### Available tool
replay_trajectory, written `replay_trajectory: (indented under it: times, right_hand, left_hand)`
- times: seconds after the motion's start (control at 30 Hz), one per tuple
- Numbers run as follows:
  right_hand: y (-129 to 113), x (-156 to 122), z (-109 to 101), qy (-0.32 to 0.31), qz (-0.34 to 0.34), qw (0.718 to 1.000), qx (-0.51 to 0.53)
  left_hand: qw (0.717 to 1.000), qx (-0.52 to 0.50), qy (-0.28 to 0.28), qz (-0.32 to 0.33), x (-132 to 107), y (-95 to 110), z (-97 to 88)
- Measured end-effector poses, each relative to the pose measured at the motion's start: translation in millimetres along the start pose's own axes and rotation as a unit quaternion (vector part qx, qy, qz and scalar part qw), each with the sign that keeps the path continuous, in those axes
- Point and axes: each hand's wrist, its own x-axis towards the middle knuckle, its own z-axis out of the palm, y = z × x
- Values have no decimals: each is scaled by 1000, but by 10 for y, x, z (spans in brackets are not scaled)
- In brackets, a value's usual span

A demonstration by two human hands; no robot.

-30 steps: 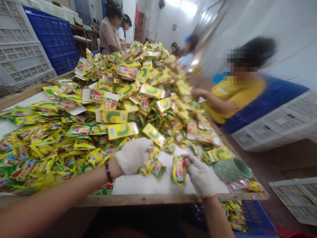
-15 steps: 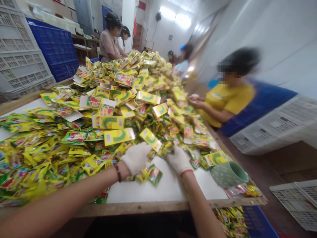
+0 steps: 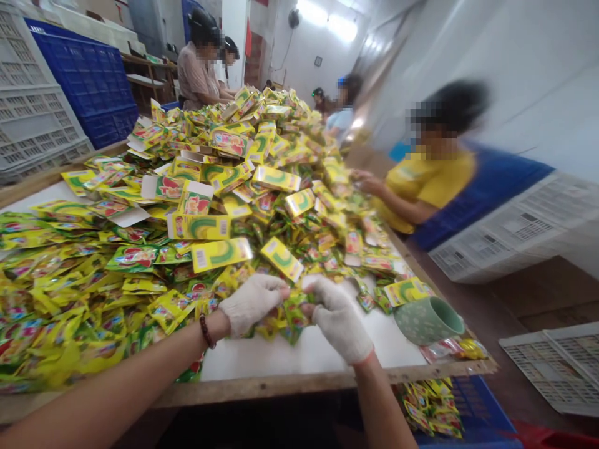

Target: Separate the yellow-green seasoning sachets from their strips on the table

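Observation:
Both my hands wear white gloves with bare fingertips. My left hand [image 3: 255, 304] is closed in a pinch at the left edge of a small green and yellow packet [image 3: 294, 313]. At the packet's right side, my right hand [image 3: 340, 318] has its thumb and fingers closed on it; the exact grip is blurred. More small packets lie beneath and beside my left hand. Just beyond my hands, a yellow box [image 3: 281, 259] with a green curve rests on the pile. A large heap of flat yellow packets [image 3: 70, 312] spreads to my left.
A green speckled cup [image 3: 428, 320] lies on its side at the table's right corner, beside plastic wrappers [image 3: 452, 350]. A blue crate [image 3: 480, 399] with packets stands below the edge. A person in yellow [image 3: 421, 181] works at the right side; others stand farther back.
My right hand has turned and moved its fingertips onto the small packet, which has risen from the white tabletop. My left fingers have come together in a pinch. The view has shifted slightly.

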Motion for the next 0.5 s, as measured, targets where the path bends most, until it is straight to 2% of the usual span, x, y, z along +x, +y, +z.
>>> replay_trajectory:
  times: [0.1, 0.2, 0.37, 0.43, 0.5]
  right_hand:
    - [-20, 12, -11, 8, -56, 996, -65]
    - [-30, -9, -19, 12, -108, 990, -87]
    - [-46, -52, 44, 50, -73, 994, -70]
    - [-47, -61, 63, 77, -66, 993, -59]
    - [-50, -66, 62, 83, -76, 992, -61]
  left_hand:
    - [999, -26, -12, -18, 2, -23, -2]
    - [998, -48, -14, -24, 20, -55, -3]
    - [976, -207, -62, -34, 0, -60, 42]
    - [972, -216, -73, -47, -15, -48, 63]
    - [977, -197, -60, -48, -18, -49, 75]
